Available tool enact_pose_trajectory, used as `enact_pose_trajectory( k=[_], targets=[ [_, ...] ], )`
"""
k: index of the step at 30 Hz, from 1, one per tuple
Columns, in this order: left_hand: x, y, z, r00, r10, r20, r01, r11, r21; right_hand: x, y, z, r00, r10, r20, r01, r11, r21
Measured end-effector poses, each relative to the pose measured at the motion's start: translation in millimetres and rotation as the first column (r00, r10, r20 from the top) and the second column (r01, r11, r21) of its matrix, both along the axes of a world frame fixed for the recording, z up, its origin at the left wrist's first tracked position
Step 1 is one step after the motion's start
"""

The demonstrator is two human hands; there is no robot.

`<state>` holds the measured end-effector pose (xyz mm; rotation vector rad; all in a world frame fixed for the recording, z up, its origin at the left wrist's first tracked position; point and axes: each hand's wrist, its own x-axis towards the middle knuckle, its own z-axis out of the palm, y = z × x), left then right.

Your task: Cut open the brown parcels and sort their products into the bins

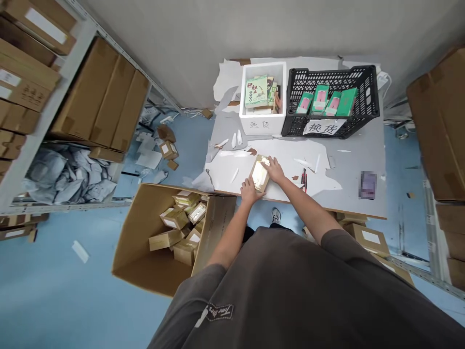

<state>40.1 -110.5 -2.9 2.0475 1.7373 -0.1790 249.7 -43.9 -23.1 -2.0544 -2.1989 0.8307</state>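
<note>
A small taped cardboard box (pixel 258 178) with a shiny white label lies near the front edge of the table. My left hand (pixel 250 190) grips its lower left corner. My right hand (pixel 275 170) holds the box from the upper right, its fingertips on the top face by the label. To the right of that hand lies a red and black tool, apparently a utility knife (pixel 304 180). Torn white paper scraps (pixel 235 174) are scattered around the box on the table (pixel 348 167).
Behind the box stand a white foam bin (pixel 262 125) with booklets or packs and a black plastic crate (pixel 330 127) with green boxes. A large open carton (pixel 145 271) of small parcels is at my left. Shelves (pixel 69 92) flank the left side; cartons (pixel 436 121) stand right.
</note>
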Motion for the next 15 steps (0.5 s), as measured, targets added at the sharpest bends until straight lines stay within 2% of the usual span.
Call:
enact_pose_trajectory(
  k=[2, 5, 8, 10, 12, 15],
  targets=[
    [-22, 4, -1.0, 0.989, -0.123, 0.082, 0.125, 0.992, -0.021, 2, -14, 2.1, 0.999, -0.034, -0.019, 0.035, 0.999, 0.022],
    [-53, 20, -6.3, 0.946, -0.253, 0.201, 0.264, 0.964, -0.03, -5, -54, 5.8, 0.994, -0.091, -0.068, 0.094, 0.994, 0.051],
    [-69, 39, -16.3, 0.91, -0.291, 0.296, 0.325, 0.943, -0.075, -32, -100, 8.5, 0.983, -0.077, -0.167, 0.076, 0.997, -0.01],
    [-72, 49, -23.1, 0.878, -0.302, 0.37, 0.366, 0.924, -0.114, -55, -121, 9.0, 0.965, -0.119, -0.235, 0.12, 0.993, -0.008],
    [-74, 57, -27.3, 0.839, -0.312, 0.445, 0.405, 0.905, -0.13, -74, -129, 9.4, 0.939, -0.182, -0.291, 0.195, 0.981, 0.016],
    [-74, 68, -25.1, 0.794, -0.325, 0.513, 0.438, 0.892, -0.111, -87, -121, 14.3, 0.904, -0.248, -0.349, 0.289, 0.955, 0.069]
  ],
)
